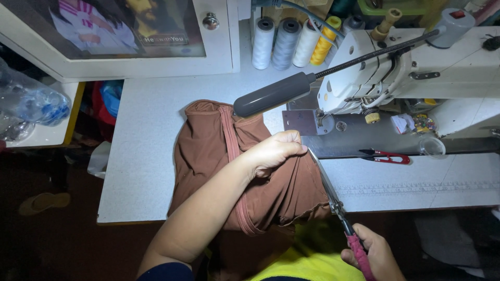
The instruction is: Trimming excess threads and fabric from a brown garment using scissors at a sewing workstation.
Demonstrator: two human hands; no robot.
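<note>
Fabric (208, 151) lies bunched under clenched left hand (273, 152); right hand (372, 255) grips scissors (328, 190).

White sewing machine (416, 67), thread spools (291, 41), red snips (385, 156) — plastic bottle (31, 101) at left.

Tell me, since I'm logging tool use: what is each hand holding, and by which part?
The right hand holds scissors by their red handle. The left hand grips the brown fabric near its cut edge.
</note>
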